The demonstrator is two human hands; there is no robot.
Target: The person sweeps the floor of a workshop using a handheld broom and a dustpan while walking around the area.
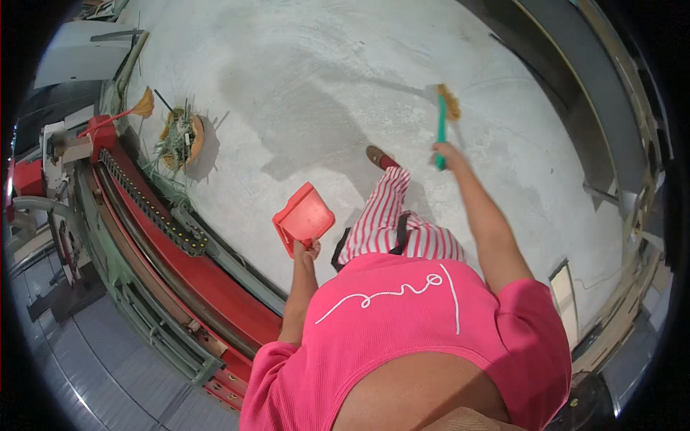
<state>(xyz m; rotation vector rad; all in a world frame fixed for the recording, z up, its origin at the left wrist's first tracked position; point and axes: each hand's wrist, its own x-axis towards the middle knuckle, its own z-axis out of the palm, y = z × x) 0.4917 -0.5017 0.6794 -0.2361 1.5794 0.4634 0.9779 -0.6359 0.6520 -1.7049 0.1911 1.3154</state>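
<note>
Pink shirt nearest lens. Concrete floor below. Left hand fingers wrapped on red dustpan handle: light, rigid plastic. Right hand fisted around green-handled broom, bristles touching floor: light, stiff; grip mid-handle.

Right hand outstretched, left hand clenched (both gripping)

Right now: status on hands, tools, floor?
Left hand grips red dustpan, held off floor. Right hand grips green broom, bristles on floor. Basket well left.
</note>
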